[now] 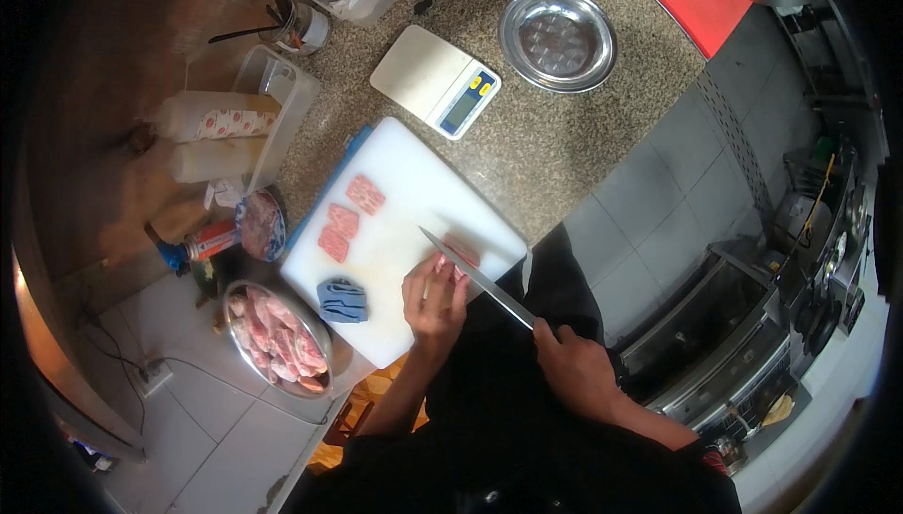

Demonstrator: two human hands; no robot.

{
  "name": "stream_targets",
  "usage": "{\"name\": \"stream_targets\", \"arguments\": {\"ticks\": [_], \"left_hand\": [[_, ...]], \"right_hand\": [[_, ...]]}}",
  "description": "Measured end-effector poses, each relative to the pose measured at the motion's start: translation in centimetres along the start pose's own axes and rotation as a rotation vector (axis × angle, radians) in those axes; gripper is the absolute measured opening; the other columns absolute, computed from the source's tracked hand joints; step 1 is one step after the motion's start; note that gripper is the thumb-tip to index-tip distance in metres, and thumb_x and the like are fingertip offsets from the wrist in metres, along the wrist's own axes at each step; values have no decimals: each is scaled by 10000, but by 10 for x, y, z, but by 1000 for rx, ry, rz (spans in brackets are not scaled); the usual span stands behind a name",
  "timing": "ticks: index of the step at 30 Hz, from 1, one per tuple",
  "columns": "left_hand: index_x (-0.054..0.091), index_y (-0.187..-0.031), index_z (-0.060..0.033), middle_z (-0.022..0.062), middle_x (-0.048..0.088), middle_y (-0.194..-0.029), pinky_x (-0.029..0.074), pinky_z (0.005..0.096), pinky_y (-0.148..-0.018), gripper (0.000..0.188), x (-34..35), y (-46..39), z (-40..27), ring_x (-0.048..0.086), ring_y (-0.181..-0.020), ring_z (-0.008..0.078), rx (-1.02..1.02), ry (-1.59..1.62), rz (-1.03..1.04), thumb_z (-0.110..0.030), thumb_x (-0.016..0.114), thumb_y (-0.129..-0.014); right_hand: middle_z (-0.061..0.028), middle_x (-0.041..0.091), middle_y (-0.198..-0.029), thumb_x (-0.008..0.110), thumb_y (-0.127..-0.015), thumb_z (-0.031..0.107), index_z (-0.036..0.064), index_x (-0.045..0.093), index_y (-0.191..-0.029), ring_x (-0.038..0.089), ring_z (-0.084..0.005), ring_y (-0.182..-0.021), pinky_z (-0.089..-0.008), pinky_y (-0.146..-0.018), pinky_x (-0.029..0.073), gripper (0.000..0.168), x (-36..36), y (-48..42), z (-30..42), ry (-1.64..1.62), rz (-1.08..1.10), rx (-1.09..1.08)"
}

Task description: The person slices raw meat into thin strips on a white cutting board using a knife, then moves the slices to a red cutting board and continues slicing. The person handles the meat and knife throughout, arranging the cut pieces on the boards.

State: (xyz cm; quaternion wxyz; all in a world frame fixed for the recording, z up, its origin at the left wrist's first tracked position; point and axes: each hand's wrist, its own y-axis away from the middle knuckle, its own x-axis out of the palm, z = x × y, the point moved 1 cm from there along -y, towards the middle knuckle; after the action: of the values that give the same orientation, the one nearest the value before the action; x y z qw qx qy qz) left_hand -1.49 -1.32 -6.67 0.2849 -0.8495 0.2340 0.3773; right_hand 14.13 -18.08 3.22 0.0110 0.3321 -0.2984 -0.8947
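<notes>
My right hand (pixel 575 366) grips the handle of a long kitchen knife (pixel 497 293), its blade pointing up and left across a piece of raw marbled meat (pixel 464 249). The fingers of my left hand (pixel 434 295) hold that meat near the right corner of a white cutting board (pixel 402 154). Part of the meat is hidden by the blade and fingers. Three cut slices of meat (pixel 365 194) lie on the board's left half, two of them touching. A folded blue cloth (pixel 342 301) rests near the lower left edge.
Left of the board stand a steel bowl of raw meat pieces (pixel 279 341), a patterned bowl of meat (pixel 260 225) and a plastic bin (pixel 282 126) with squeeze bottles (pixel 219 115). Beyond it are a digital kitchen scale (pixel 437 80) and a round steel dish (pixel 557 40).
</notes>
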Motion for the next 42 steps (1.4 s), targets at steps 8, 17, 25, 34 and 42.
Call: {"name": "stream_targets", "arguments": {"ticks": [8, 17, 25, 34, 42], "left_hand": [[725, -1070, 57, 211, 701, -1140, 583, 389, -833, 346, 1, -2, 0, 691, -1001, 345, 2, 62, -19, 31, 840, -745], [729, -1054, 51, 211, 699, -1157, 591, 387, -841, 326, 0, -3, 2, 694, -1016, 351, -30, 76, 28, 25, 849, -752], [730, -1062, 49, 214, 700, -1159, 592, 391, -848, 338, 2, 0, 4, 694, -1025, 353, -58, 114, 26, 18, 858, -751], [743, -1067, 48, 215, 697, -1199, 600, 386, -857, 311, -1, -3, 2, 696, -1033, 342, -44, 113, 45, 26, 835, -771], [745, -1074, 48, 211, 701, -1173, 597, 390, -848, 329, 0, -1, 2, 691, -1033, 353, -59, 106, 56, 25, 850, -762]], "right_hand": [[-177, 606, -793, 580, -963, 88, 52, 505, -1246, 668, -348, -584, -443, -473, 532, 295, 1, -1, 1, 69, -4, -3], [-177, 615, -762, 567, -963, 91, 47, 506, -1254, 665, -350, -567, -449, -474, 540, 301, 8, -15, -3, 98, 2, -9], [-179, 643, -773, 568, -972, 114, 55, 514, -1255, 683, -345, -585, -437, -485, 550, 294, 15, -29, -8, 141, -1, -16], [-164, 645, -772, 562, -981, 134, 85, 521, -1244, 685, -343, -584, -431, -479, 546, 271, 24, -36, -11, 164, -54, -35], [-189, 653, -802, 572, -952, 87, 79, 503, -1274, 690, -357, -612, -439, -511, 559, 329, 26, -48, -9, 90, -32, -15]]}}
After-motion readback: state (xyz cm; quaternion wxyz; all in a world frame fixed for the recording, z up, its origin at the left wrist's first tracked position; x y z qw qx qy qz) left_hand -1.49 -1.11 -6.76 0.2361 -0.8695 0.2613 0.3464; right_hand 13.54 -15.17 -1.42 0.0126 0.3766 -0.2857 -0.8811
